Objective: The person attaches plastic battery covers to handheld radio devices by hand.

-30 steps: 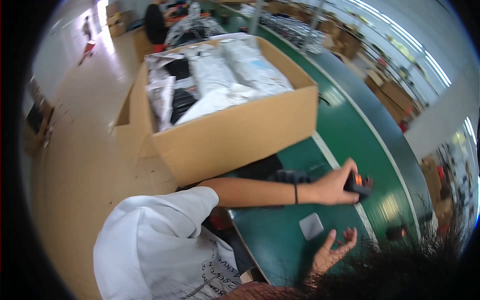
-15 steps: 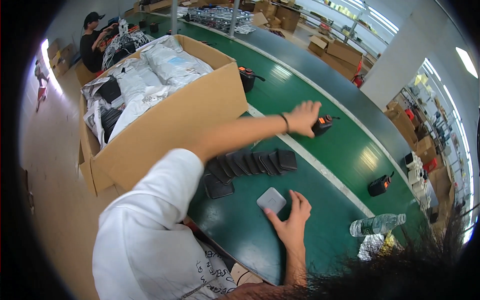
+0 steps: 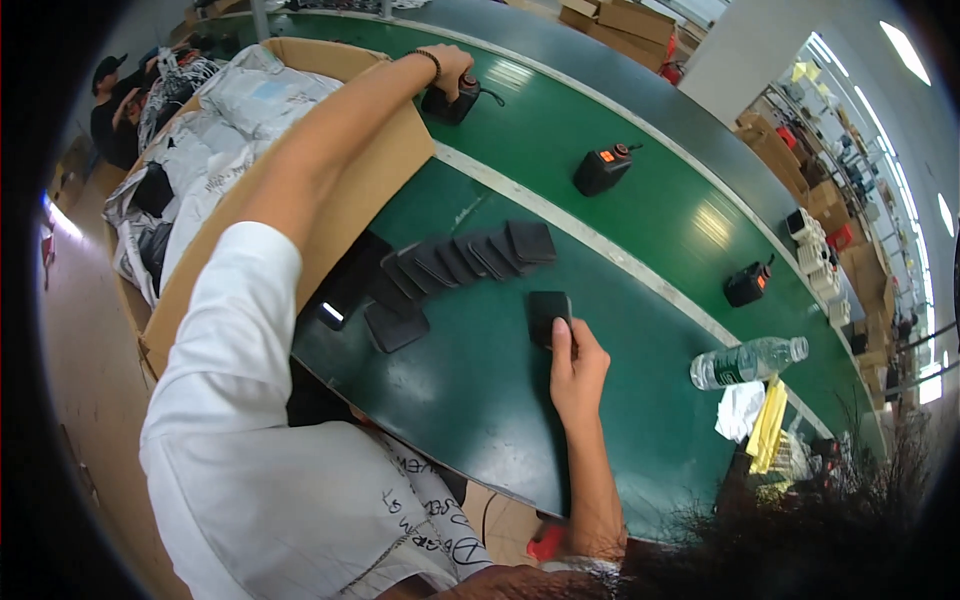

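My left hand (image 3: 452,66) reaches over the carton's far corner, its fingers closed round the top of a black boxy device (image 3: 452,104) with a loop strap. My right hand (image 3: 578,362) pinches a flat black square plate (image 3: 546,314) just above the green table (image 3: 480,400), thumb on its face. Left of the plate, similar black squares (image 3: 470,262) lie overlapping in a curved row, with one square (image 3: 396,326) at its near end. On the green belt stand a second black device (image 3: 604,170) with orange marks and a third device (image 3: 748,284) farther right.
A large open carton (image 3: 390,180) full of white plastic packages (image 3: 265,90) stands at left. A clear bottle (image 3: 750,362) lies at right beside crumpled white wrapping (image 3: 738,410) and a yellow strip (image 3: 768,425). Another person (image 3: 112,115) sits at far left.
My left hand has gone from above the middle device to the one beside the carton. The plate, earlier showing its grey face, now shows black in my right hand. The view has shifted.
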Tool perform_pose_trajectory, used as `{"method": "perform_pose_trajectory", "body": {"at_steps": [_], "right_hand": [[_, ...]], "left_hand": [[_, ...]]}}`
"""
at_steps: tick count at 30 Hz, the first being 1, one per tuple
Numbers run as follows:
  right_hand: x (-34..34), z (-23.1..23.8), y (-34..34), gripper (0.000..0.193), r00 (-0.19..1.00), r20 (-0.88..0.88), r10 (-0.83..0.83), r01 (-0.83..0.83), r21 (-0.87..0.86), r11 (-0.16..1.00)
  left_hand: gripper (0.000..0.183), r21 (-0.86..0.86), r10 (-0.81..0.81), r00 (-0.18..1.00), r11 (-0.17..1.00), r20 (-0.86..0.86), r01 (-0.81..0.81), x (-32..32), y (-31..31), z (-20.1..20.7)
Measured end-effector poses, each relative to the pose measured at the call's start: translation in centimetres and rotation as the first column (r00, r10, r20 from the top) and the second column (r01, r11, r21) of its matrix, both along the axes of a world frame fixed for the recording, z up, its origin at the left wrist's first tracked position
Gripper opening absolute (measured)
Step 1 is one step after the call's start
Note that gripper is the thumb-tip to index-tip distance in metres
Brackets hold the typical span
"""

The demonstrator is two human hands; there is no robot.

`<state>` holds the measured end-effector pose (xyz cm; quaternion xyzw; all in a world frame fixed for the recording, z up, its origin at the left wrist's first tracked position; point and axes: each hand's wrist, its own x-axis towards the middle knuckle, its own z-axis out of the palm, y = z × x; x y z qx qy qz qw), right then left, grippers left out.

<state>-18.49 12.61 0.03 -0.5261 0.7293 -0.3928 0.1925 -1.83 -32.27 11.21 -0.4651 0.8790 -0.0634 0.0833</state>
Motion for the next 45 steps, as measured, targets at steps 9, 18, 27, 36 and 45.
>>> {"method": "perform_pose_trajectory", "body": {"at_steps": [9,18,27,36,45], "right_hand": [[-0.7,-0.3,-0.7,0.013,0.692,0.718,0.07,0.082,-0.174,0.981],[0.8,3.0,0.3,0.05,0.702,0.707,0.092,0.249,-0.364,0.898],[2.2,2.8,1.8,0.035,0.726,0.673,0.144,0.183,-0.391,0.902],[2.5,2.2,1.2,0.034,0.85,0.526,0.036,0.153,-0.312,0.937],[2.4,2.3,1.3,0.037,0.902,0.432,0.013,0.13,-0.3,0.945]], "left_hand": [[0.061,0.321,0.283,0.154,0.867,-0.947,0.381,-1.7,13.2,1.1],[0.044,0.479,0.717,-0.209,0.623,-0.665,0.618,0.5,28.4,-6.3],[0.031,0.375,0.598,-0.058,0.571,-0.799,0.73,1.2,33.2,-9.9],[0.039,0.264,0.314,0.084,0.588,-0.946,0.764,1.8,33.4,-10.7],[0.045,0.258,0.288,0.111,0.544,-0.951,0.799,2.2,33.1,-10.4]]}}
